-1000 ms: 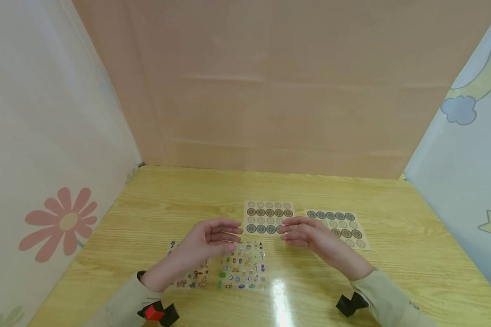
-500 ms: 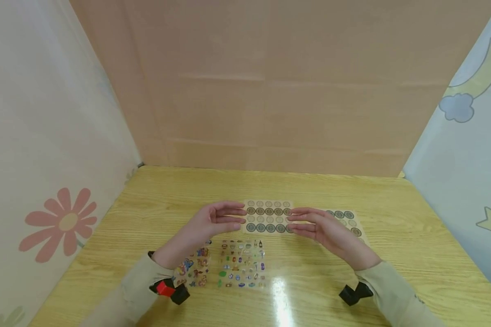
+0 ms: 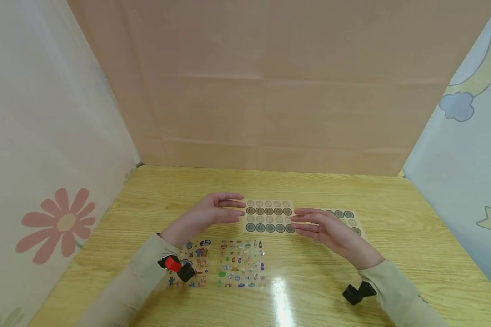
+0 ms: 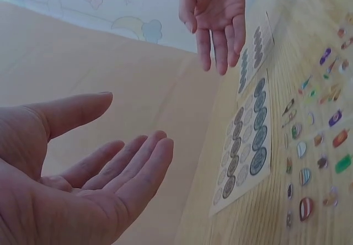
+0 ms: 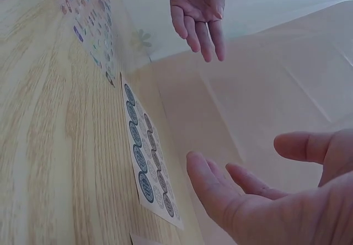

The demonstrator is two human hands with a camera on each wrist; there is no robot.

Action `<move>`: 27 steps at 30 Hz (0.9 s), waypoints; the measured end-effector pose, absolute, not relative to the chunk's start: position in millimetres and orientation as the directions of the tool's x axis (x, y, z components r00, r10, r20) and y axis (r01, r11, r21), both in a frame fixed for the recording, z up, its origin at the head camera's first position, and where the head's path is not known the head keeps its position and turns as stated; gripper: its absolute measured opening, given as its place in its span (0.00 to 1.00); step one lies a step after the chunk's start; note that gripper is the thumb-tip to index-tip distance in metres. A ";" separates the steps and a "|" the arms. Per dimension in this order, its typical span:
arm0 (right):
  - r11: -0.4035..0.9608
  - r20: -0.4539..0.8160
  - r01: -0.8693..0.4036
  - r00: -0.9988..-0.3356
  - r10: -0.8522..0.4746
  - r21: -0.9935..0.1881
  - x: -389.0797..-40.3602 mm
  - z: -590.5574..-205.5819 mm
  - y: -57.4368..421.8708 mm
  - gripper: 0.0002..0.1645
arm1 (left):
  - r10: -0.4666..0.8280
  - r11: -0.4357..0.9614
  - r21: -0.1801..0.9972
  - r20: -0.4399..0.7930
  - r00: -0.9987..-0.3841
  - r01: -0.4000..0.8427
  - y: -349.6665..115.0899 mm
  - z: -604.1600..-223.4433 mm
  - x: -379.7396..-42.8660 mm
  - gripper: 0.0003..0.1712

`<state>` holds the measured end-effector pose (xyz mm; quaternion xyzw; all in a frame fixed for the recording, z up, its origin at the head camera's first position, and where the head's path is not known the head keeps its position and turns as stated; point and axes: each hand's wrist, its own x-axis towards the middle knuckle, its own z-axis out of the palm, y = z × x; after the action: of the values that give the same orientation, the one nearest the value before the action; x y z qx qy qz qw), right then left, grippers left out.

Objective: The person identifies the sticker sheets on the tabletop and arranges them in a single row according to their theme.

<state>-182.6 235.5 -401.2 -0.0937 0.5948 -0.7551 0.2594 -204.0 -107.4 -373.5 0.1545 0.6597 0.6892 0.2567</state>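
With twelve o'clock at the far side of the head view, we see a peach backdrop (image 3: 262, 91) across twelve. The wood-grain table (image 3: 311, 272) spreads from it toward six. At nine stands a pale left panel (image 3: 57, 113) printed with a red flower (image 3: 67, 222); at three, a pale right panel (image 3: 474, 163).

We see a left sleeve (image 3: 139, 272) at seven and a right sleeve (image 3: 401, 295) at five. The left hand (image 3: 206, 212) and right hand (image 3: 331, 231) are raised over the table, palms facing each other — both open, thumbs apart, fingers slightly bent, with hold of nothing.

Between them lies the first disc sheet (image 3: 268, 216), flat on the table, at three o'clock from the left hand and ten from the right. The second disc sheet (image 3: 344, 219) lies at about one from the right hand, which partly hides it. At six from the left hand we find two see-through sticker sheets (image 3: 241, 264) side by side.

Each wrist carries black blocks (image 3: 186, 272), the left with a red block (image 3: 172, 263). Smallest of all — the rows of round discs (image 3: 268, 211) and the tiny coloured stickers (image 3: 262, 266)
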 end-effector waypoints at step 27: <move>0.078 -0.236 0.231 -0.813 -0.532 -0.970 -246.2 -423.2 265.9 0.35 | 0.534 0.301 0.952 -0.219 -0.817 -0.059 -102.7 -412.8 -257.4 0.33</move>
<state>-246.2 265.9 -423.2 -0.1110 0.6767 -0.6699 0.2847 -257.4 -102.7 -412.8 0.1553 0.7634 0.5706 0.2598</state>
